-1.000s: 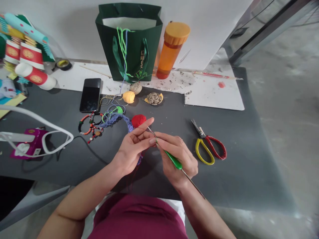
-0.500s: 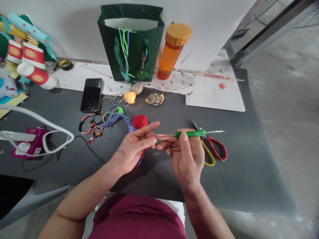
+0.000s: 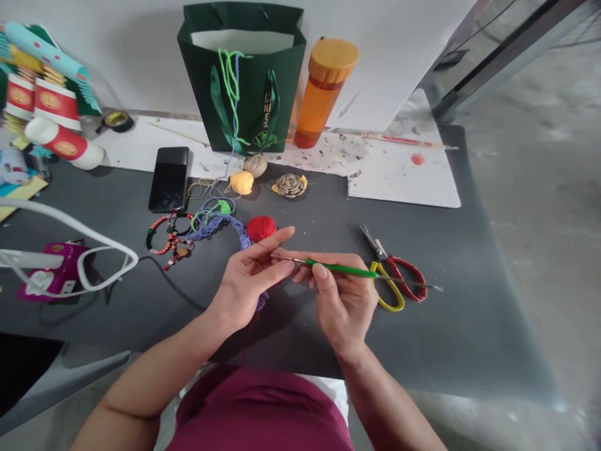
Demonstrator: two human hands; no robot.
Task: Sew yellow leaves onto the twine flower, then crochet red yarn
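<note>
My right hand (image 3: 345, 300) pinches a green-handled crochet hook (image 3: 345, 269) that lies almost level, its metal tip pointing left at my left hand (image 3: 248, 279). The fingers of my left hand are pressed together on red yarn and a bit of purple crochet work (image 3: 261, 302) that shows under the palm. A red yarn ball (image 3: 261, 227) sits just beyond my left fingertips, beside a purple crochet strip (image 3: 220, 224).
Red-and-yellow scissors (image 3: 394, 275) lie right of my hands. Beyond are a phone (image 3: 169, 178), bead bracelets (image 3: 169, 238), small yarn balls (image 3: 243, 182), a woven flower (image 3: 290, 185), a green gift bag (image 3: 241, 78), an orange bottle (image 3: 323, 94). At left sit paper cups (image 3: 47, 103) and a white cable (image 3: 70, 232).
The hook swung from pointing up-left with its handle toward me to nearly level, then dipped slightly at its right end. My right hand turned with it; my left hand stayed.
</note>
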